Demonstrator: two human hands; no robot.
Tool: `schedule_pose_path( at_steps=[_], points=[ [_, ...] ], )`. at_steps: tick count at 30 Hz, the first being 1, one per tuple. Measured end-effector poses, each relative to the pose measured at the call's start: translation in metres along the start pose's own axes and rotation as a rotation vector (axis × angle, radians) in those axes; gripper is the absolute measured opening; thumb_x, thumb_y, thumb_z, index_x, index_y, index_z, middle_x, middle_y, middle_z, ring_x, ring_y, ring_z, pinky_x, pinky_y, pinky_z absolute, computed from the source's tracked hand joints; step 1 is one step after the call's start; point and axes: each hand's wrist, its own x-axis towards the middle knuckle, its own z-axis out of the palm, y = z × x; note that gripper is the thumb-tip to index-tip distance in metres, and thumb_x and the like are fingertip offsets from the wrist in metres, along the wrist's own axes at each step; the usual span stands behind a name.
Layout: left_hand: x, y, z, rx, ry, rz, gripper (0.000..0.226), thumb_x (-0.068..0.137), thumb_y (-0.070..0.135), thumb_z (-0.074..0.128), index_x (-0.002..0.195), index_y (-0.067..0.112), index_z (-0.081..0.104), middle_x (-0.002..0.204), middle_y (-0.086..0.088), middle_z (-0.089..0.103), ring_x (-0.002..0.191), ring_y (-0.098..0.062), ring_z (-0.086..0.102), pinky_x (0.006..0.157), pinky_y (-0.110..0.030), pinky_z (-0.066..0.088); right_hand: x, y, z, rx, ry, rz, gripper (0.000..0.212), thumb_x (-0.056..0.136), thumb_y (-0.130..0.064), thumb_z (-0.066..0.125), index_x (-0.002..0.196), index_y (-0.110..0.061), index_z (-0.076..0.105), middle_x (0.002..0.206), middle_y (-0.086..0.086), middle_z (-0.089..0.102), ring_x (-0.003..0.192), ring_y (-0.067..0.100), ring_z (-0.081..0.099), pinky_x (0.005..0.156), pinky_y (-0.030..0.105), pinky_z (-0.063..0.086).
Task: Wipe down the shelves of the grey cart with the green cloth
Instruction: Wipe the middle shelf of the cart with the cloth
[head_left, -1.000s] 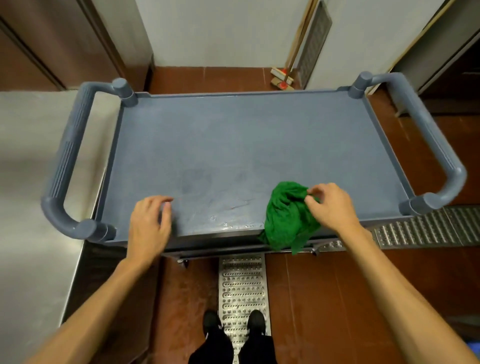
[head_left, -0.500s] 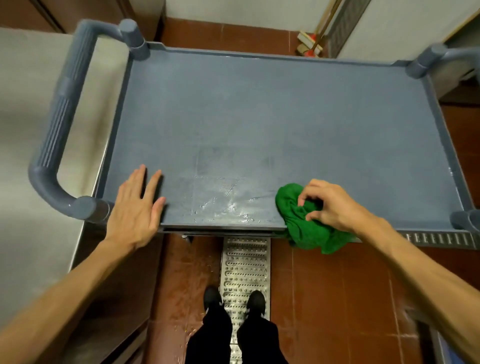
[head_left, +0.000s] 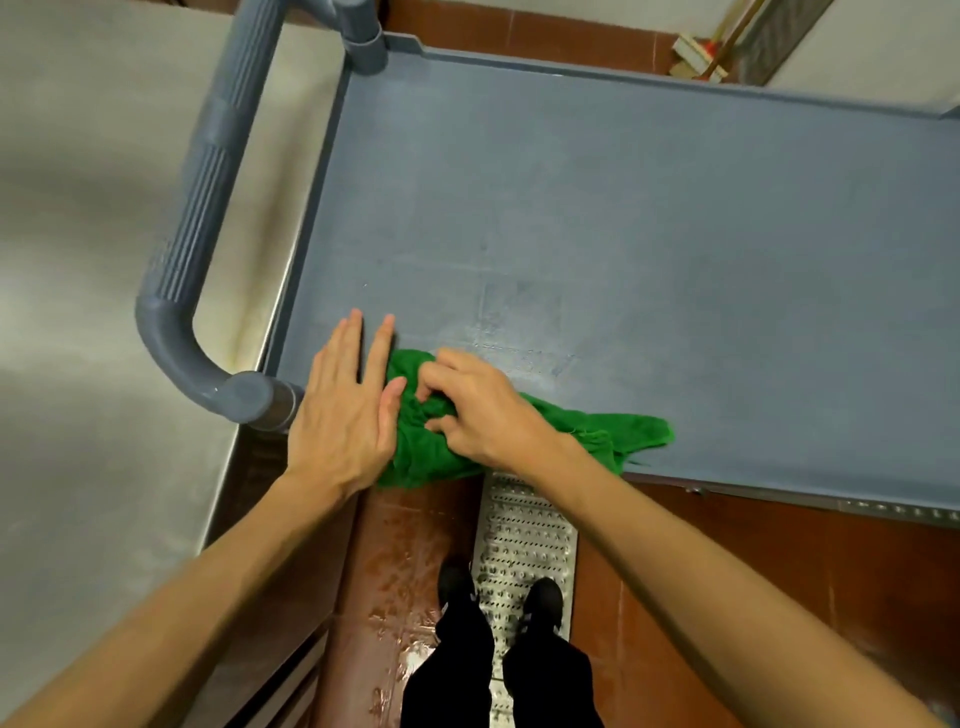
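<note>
Beside the grey ribbed tubular handle (head_left: 208, 208), your left hand (head_left: 345, 410) lies flat, fingers straight, on the grey plastic cart's top shelf (head_left: 623, 234), touching the crumpled green cloth (head_left: 597, 431) at the near edge; your right hand (head_left: 483, 410) clutches it with curled fingers.

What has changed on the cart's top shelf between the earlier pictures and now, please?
The right hand, gripping the green cloth, has swept it leftward along the near edge of the top shelf until it reaches the left hand. The cloth's tail now trails to the right. The left hand stays flat at the near left corner, and the right hand keeps its grip.
</note>
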Motion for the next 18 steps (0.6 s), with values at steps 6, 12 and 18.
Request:
schedule_pose_path(
  at_steps=[6, 12, 18],
  points=[
    [0.001, 0.002, -0.002, 0.015, -0.017, 0.029, 0.070, 0.103, 0.047, 0.017, 0.162, 0.009, 0.012, 0.166, -0.024, 0.014, 0.155, -0.037, 0.014, 0.126, -0.052, 0.011, -0.019, 0.013, -0.018, -0.102, 0.044, -0.014, 0.019, 0.079, -0.002, 0.072, 0.097, -0.006, 0.067, 0.094, 0.011, 0.054, 0.086, 0.029, 0.055, 0.071, 0.041, 0.050],
    [0.000, 0.000, 0.000, 0.000, -0.018, 0.026, 0.072, 0.102, 0.050, 0.016, 0.162, 0.011, 0.012, 0.166, -0.024, 0.014, 0.155, -0.038, 0.013, 0.126, -0.052, 0.011, -0.054, 0.055, -0.054, -0.245, 0.334, 0.175, 0.020, 0.084, -0.004, 0.066, 0.104, -0.006, 0.067, 0.093, 0.014, 0.050, 0.081, 0.031, 0.054, 0.068, 0.040, 0.050],
    [0.000, 0.002, 0.002, -0.001, 0.007, 0.041, 0.072, 0.102, 0.048, 0.017, 0.160, 0.005, 0.018, 0.166, -0.023, 0.018, 0.154, -0.037, 0.016, 0.126, -0.050, 0.013, -0.091, 0.101, -0.091, -0.312, 0.562, 0.480, 0.027, 0.085, -0.003, 0.060, 0.111, -0.007, 0.065, 0.100, 0.015, 0.047, 0.089, 0.036, 0.055, 0.077, 0.038, 0.045]
  ],
)
